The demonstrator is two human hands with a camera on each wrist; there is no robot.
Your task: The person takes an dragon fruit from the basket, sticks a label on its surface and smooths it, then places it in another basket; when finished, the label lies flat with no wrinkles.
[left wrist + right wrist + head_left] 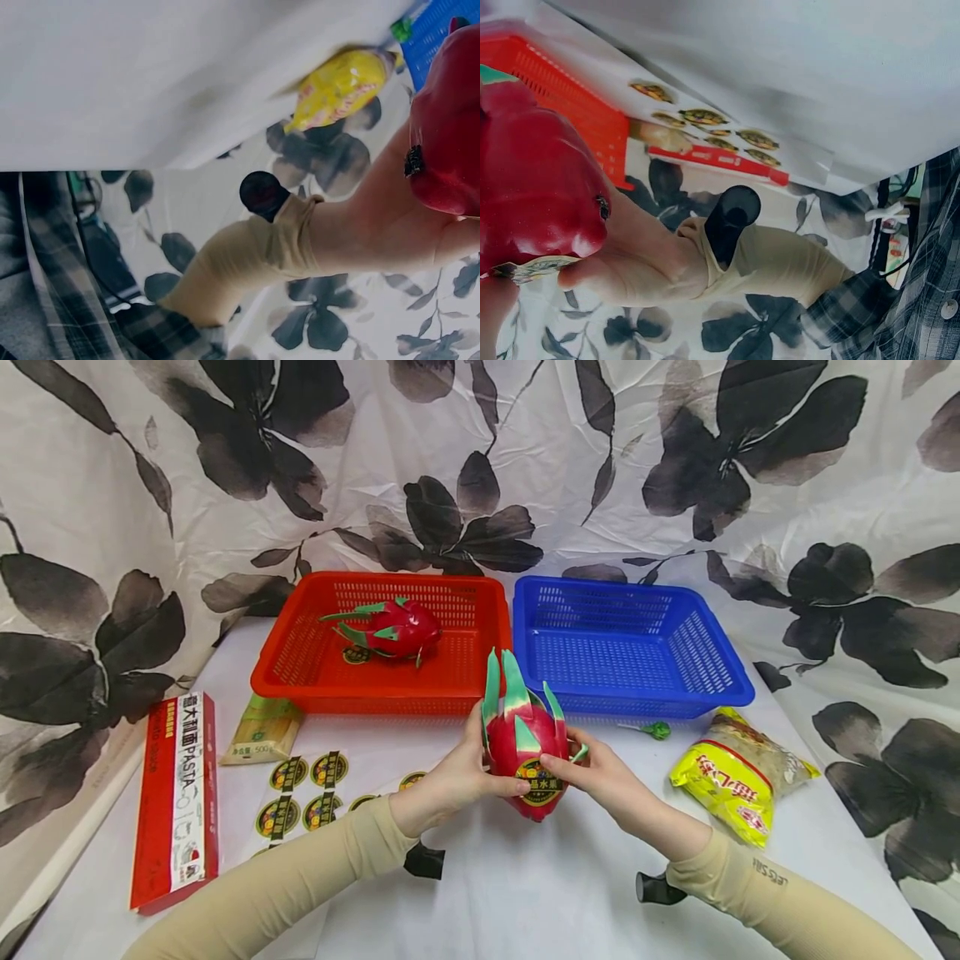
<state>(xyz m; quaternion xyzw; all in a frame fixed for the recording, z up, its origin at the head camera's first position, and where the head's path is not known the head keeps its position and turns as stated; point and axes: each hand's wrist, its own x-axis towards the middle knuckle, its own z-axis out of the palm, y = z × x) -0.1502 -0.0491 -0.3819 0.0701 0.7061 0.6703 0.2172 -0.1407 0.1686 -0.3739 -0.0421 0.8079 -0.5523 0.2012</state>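
Observation:
Both hands hold a red dragon fruit [517,735] with green leaf tips in the middle of the head view, its leaves pointing away from the body. My left hand [459,772] grips its left side, thumb on a round black-and-gold sticker [542,787] on the near face. On the other side my right hand [606,775] grips the fruit, thumb at the sticker's upper edge. In the right wrist view, part of the sticker [536,268] stands off the skin near the left thumb. The fingers behind the fruit are hidden.
Behind stand a red basket [465,643] with another dragon fruit [405,628] and a blue basket [600,652]. Sticker sheet [300,781], pasta box [180,793] and pale packet [262,731] lie left. A green lollipop [658,731] and yellow bag [731,781] lie right.

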